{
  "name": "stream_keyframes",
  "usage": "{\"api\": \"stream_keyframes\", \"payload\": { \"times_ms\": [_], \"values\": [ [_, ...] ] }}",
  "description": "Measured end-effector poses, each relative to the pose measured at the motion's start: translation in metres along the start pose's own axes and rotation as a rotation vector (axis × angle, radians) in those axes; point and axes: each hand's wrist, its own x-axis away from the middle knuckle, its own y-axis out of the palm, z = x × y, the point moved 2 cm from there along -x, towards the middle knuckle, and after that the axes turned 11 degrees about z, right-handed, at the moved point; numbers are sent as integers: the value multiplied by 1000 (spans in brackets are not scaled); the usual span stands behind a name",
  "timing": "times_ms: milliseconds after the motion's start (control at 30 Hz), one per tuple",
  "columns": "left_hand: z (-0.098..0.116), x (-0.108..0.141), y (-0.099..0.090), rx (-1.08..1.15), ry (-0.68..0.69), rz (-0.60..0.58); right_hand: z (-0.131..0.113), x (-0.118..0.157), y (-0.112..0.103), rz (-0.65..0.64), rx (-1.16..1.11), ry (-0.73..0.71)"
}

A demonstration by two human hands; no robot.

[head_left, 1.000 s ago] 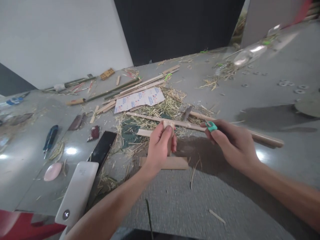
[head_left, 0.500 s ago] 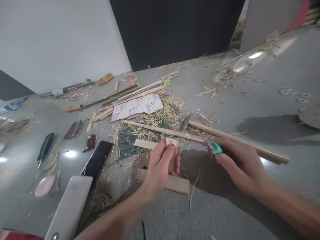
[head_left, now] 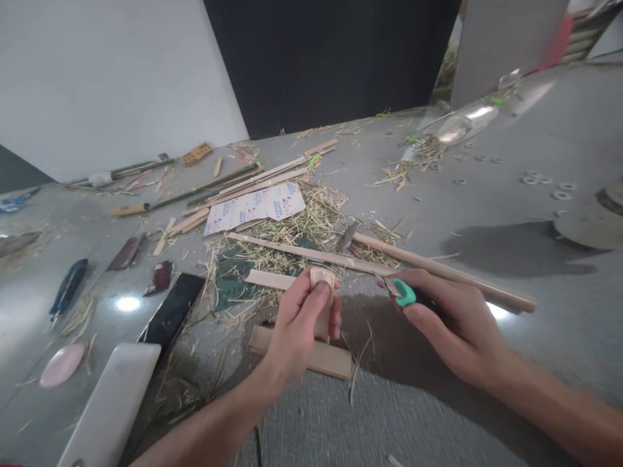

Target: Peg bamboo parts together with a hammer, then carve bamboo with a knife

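left hand (head_left: 296, 324) fingers closed on small upright wood piece (head_left: 322, 285), standing on flat block (head_left: 311, 353). right hand (head_left: 452, 327) gripping green-handled cutter (head_left: 403, 293); blade mostly hidden, tip unclear.

Two bare forearms enter from the bottom edge, no sleeves visible up to the frame border. Left hand (head_left: 302, 324) and right hand (head_left: 452, 327) ungloved, no rings, no watch or wristband. Nails short and unpainted where visible. Slim wrists, fingers long.
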Motion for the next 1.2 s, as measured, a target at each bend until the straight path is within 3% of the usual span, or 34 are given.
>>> {"api": "stream_keyframes", "payload": {
  "times_ms": [233, 600, 1033, 1200],
  "values": [
    [-1, -1, -4, 61, -28, 11, -4, 2, 4, 5, -5, 0],
    [-1, -2, -8, 80, -43, -74, 2, 3, 4, -24, 6, -24],
    [2, -12, -14, 9, 74, -37, 8, 3, 7, -30, 23, 32],
    [5, -20, -21, -13, 141, -19, 11, -2, 5, -110, 28, -21]
  ]
}}
